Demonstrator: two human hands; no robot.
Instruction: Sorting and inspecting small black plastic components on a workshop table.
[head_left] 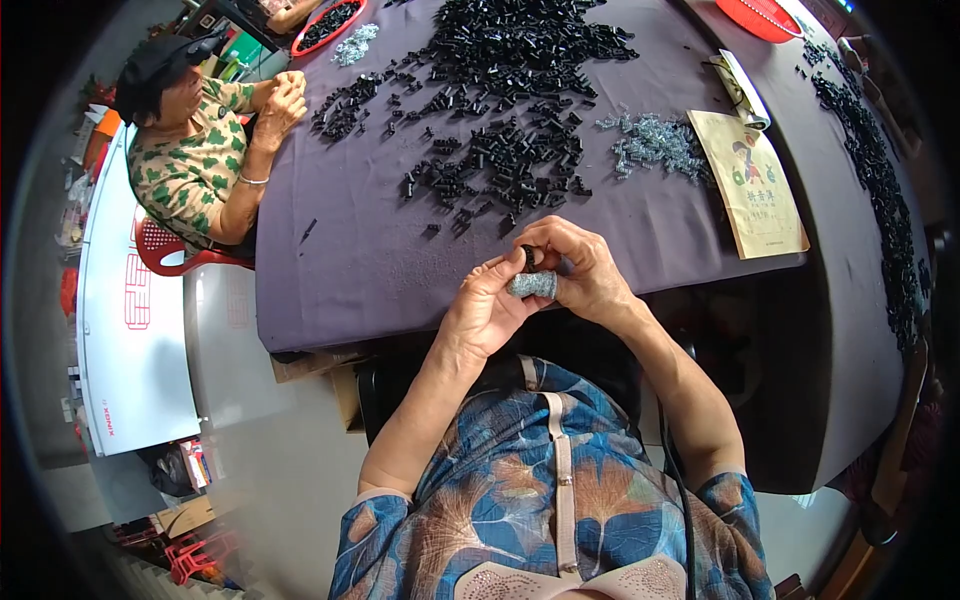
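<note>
My left hand [488,305] and my right hand [590,272] meet just in front of the near table edge, fingertips pinched together. Between them is a small black part [530,258], partly covered by the fingers. A grey speckled sleeve-like piece [532,285] sits just below it, between the two hands; whether it is worn on a finger or held, I cannot tell. Beyond my hands, many small black tube-like parts [500,165] lie loose on the purple-grey tablecloth [340,250]. To their right is a small heap of clear, pale pieces [655,145].
A yellowish booklet [750,190] lies at the right table edge. Another person's hands [280,112] are closed together at the left table edge. Red baskets [762,18] stand at the back. More black parts [865,150] cover the side table. A red chair [165,250] is at left.
</note>
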